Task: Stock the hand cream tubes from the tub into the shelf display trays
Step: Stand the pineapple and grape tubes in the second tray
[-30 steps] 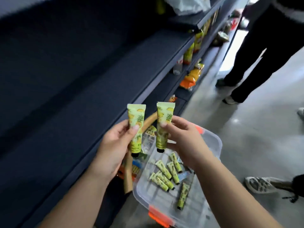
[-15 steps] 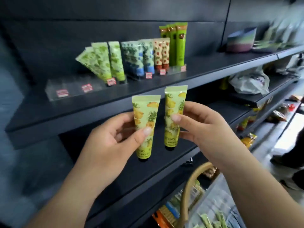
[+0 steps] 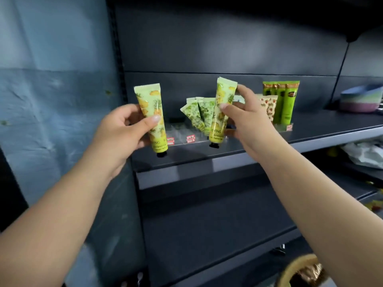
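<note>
The left hand (image 3: 122,129) has its grip clenched round a yellow-green pineapple-print hand cream tube (image 3: 152,119), thumb across the front, black cap down — held upright in the air before the dark metal shelf (image 3: 310,131). The right hand (image 3: 248,119) pinches a second, matching pineapple-print tube (image 3: 221,108) between thumb and fingers, just in front of the clear plastic display tray (image 3: 180,137). Behind it lean pale green leaf-print tubes (image 3: 196,114); further right stand tall green tubes (image 3: 284,102).
</note>
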Demonstrator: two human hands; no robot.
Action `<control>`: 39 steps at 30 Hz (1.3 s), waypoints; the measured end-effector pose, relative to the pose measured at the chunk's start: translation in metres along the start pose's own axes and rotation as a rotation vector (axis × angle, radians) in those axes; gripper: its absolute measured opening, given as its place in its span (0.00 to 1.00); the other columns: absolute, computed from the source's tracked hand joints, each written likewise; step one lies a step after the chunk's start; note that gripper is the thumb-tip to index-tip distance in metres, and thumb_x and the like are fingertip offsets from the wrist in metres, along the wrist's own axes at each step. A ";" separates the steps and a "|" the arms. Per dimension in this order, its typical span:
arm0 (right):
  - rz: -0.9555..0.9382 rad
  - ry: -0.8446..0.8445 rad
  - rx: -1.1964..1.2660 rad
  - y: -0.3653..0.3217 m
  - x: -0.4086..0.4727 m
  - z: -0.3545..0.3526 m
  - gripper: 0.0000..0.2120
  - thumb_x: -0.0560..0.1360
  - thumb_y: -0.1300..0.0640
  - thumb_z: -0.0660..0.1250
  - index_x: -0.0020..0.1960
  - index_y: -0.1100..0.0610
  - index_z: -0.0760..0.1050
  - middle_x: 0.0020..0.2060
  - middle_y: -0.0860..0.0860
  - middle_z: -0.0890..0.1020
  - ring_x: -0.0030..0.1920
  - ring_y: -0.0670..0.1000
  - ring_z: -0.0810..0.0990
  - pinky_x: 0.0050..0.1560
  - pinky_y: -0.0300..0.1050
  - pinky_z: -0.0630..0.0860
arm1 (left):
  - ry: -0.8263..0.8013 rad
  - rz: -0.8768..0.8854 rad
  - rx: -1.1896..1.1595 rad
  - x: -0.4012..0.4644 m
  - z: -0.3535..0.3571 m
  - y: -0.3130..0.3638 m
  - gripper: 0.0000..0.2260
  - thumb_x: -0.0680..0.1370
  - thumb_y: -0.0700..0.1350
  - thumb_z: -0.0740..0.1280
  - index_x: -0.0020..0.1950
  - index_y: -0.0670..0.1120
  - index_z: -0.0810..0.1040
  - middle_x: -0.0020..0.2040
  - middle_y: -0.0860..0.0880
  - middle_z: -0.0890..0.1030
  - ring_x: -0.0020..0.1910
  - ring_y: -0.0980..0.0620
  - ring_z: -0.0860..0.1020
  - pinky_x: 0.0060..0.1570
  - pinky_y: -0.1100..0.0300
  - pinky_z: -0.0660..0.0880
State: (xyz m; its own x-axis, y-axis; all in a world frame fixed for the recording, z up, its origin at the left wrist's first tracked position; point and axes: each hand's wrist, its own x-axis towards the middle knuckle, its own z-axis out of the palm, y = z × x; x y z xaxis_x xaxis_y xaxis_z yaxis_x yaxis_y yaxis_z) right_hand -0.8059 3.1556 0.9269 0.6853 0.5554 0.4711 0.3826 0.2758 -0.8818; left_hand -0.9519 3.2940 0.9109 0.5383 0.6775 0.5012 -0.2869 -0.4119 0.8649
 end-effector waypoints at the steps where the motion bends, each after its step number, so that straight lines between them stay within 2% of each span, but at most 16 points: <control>1: 0.004 -0.006 0.001 0.003 0.003 0.000 0.16 0.77 0.61 0.62 0.61 0.47 0.66 0.52 0.53 0.79 0.53 0.55 0.80 0.54 0.63 0.76 | 0.001 -0.008 0.005 0.002 0.000 -0.002 0.06 0.74 0.42 0.68 0.40 0.52 0.76 0.34 0.57 0.80 0.31 0.64 0.79 0.33 0.67 0.77; 3: 0.011 -0.044 -0.010 0.009 0.011 0.001 0.21 0.76 0.62 0.64 0.65 0.48 0.65 0.54 0.54 0.79 0.53 0.55 0.80 0.55 0.62 0.76 | 0.006 -0.029 0.026 0.009 0.000 -0.007 0.07 0.74 0.41 0.67 0.39 0.52 0.76 0.37 0.55 0.79 0.33 0.62 0.79 0.33 0.66 0.77; 5: 0.013 -0.097 -0.031 0.017 0.021 0.002 0.19 0.76 0.63 0.64 0.64 0.50 0.68 0.52 0.54 0.80 0.52 0.55 0.80 0.56 0.58 0.77 | 0.001 -0.062 0.047 0.016 0.002 -0.015 0.06 0.74 0.41 0.68 0.40 0.52 0.76 0.38 0.54 0.79 0.37 0.58 0.79 0.37 0.63 0.75; 8: 0.015 -0.151 -0.062 0.030 0.036 0.001 0.09 0.75 0.62 0.65 0.52 0.50 0.73 0.47 0.54 0.80 0.47 0.52 0.78 0.52 0.51 0.75 | -0.007 -0.101 0.097 0.027 0.003 -0.028 0.06 0.73 0.41 0.68 0.41 0.53 0.76 0.40 0.54 0.79 0.42 0.55 0.78 0.42 0.58 0.75; 11: 0.016 -0.182 -0.075 0.041 0.048 0.002 0.02 0.74 0.60 0.66 0.46 0.57 0.74 0.45 0.58 0.77 0.45 0.52 0.75 0.51 0.57 0.76 | 0.000 -0.114 0.153 0.037 0.005 -0.036 0.06 0.73 0.41 0.68 0.41 0.53 0.77 0.42 0.53 0.79 0.43 0.53 0.78 0.41 0.58 0.74; 13: 0.005 -0.202 -0.094 0.047 0.057 0.000 0.10 0.74 0.59 0.67 0.48 0.66 0.73 0.44 0.63 0.75 0.44 0.53 0.74 0.52 0.59 0.76 | -0.003 -0.112 0.165 0.041 0.008 -0.039 0.06 0.73 0.41 0.68 0.42 0.52 0.76 0.42 0.53 0.80 0.42 0.53 0.78 0.40 0.60 0.74; 14: -0.001 -0.233 -0.093 0.049 0.060 0.000 0.11 0.74 0.58 0.67 0.49 0.67 0.74 0.44 0.62 0.75 0.44 0.53 0.74 0.51 0.58 0.77 | 0.000 -0.113 0.167 0.042 0.010 -0.041 0.06 0.73 0.40 0.68 0.42 0.52 0.76 0.43 0.53 0.80 0.42 0.54 0.79 0.40 0.60 0.75; 17: -0.027 -0.321 -0.070 0.050 0.068 -0.001 0.06 0.74 0.60 0.67 0.47 0.62 0.76 0.45 0.62 0.77 0.44 0.53 0.76 0.52 0.56 0.77 | -0.001 -0.112 0.153 0.039 0.012 -0.044 0.08 0.72 0.38 0.68 0.43 0.52 0.77 0.44 0.53 0.82 0.40 0.56 0.81 0.41 0.60 0.80; 19: -0.026 -0.368 -0.021 0.050 0.072 -0.001 0.02 0.74 0.62 0.66 0.45 0.58 0.77 0.45 0.63 0.79 0.43 0.52 0.78 0.50 0.55 0.78 | -0.013 -0.104 0.157 0.038 0.007 -0.047 0.09 0.70 0.40 0.70 0.43 0.54 0.79 0.45 0.54 0.83 0.46 0.53 0.82 0.48 0.54 0.80; 22: -0.023 -0.402 0.048 0.048 0.082 0.003 0.06 0.74 0.65 0.65 0.43 0.55 0.76 0.39 0.53 0.80 0.40 0.49 0.79 0.44 0.46 0.78 | -0.063 -0.110 0.201 0.039 -0.001 -0.045 0.12 0.61 0.48 0.73 0.42 0.59 0.81 0.48 0.55 0.83 0.52 0.48 0.80 0.54 0.47 0.76; 25: -0.035 -0.386 0.083 0.038 0.096 0.010 0.07 0.73 0.66 0.66 0.42 0.55 0.74 0.35 0.49 0.80 0.35 0.45 0.80 0.38 0.40 0.79 | -0.045 -0.081 0.101 0.051 -0.009 -0.042 0.12 0.64 0.41 0.71 0.46 0.51 0.79 0.47 0.49 0.83 0.43 0.53 0.82 0.45 0.53 0.81; 28: -0.073 -0.346 0.022 0.025 0.115 0.020 0.07 0.72 0.65 0.67 0.41 0.54 0.74 0.34 0.47 0.81 0.37 0.46 0.81 0.42 0.42 0.80 | -0.007 -0.070 0.033 0.076 -0.016 -0.038 0.11 0.68 0.35 0.68 0.45 0.49 0.77 0.44 0.51 0.82 0.35 0.58 0.82 0.40 0.60 0.79; 34: -0.032 -0.341 -0.105 0.012 0.152 0.053 0.07 0.74 0.66 0.66 0.43 0.55 0.72 0.38 0.50 0.80 0.35 0.45 0.80 0.37 0.38 0.80 | 0.008 -0.086 0.023 0.139 -0.021 -0.051 0.10 0.73 0.34 0.67 0.42 0.49 0.75 0.42 0.53 0.80 0.35 0.61 0.80 0.38 0.65 0.79; 39: -0.012 -0.271 -0.128 0.017 0.161 0.065 0.08 0.75 0.66 0.65 0.42 0.54 0.72 0.39 0.52 0.79 0.35 0.45 0.80 0.31 0.35 0.77 | -0.003 -0.111 -0.041 0.149 -0.021 -0.064 0.10 0.73 0.33 0.66 0.42 0.48 0.75 0.41 0.53 0.80 0.33 0.62 0.81 0.40 0.62 0.79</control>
State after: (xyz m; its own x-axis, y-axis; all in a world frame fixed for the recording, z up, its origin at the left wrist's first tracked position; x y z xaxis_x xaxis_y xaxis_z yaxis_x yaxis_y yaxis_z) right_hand -0.7291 3.3010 0.9860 0.4961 0.7469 0.4427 0.4766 0.1919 -0.8579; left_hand -0.8702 3.4346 0.9309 0.5706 0.7161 0.4020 -0.2574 -0.3088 0.9156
